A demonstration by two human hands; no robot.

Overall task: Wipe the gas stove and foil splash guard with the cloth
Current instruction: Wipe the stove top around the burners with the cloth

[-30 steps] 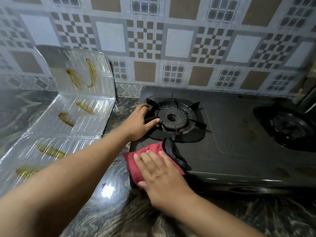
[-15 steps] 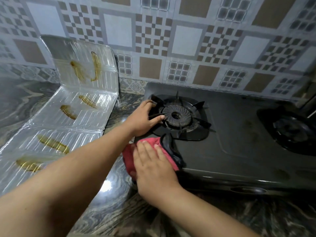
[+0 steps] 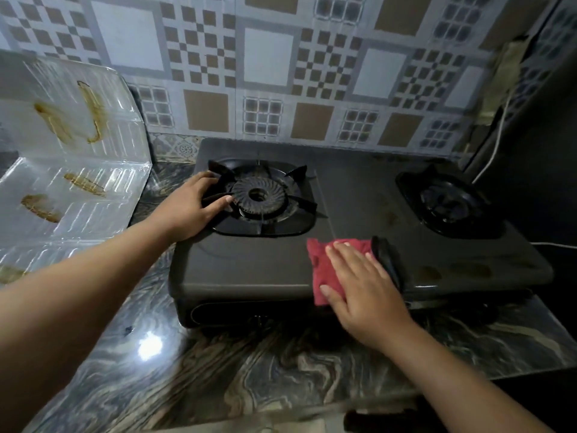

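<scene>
Cloth (image 3: 324, 270), red with a dark edge, lies flat on the front of the gas stove (image 3: 262, 270), between its two burners. I press it down with my right hand (image 3: 362, 289), grip open, fingers spread. My left hand (image 3: 190, 207) rests open-gripped on the left burner grate (image 3: 265, 198). Left of the stove, the foil splash guard (image 3: 75, 170) shows brown streaks and lies partly on the tabletop (image 3: 218, 370).

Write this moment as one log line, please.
step: wiping stove front | right hand: flat on red cloth | left hand: on left burner grate | foil guard: stained
</scene>
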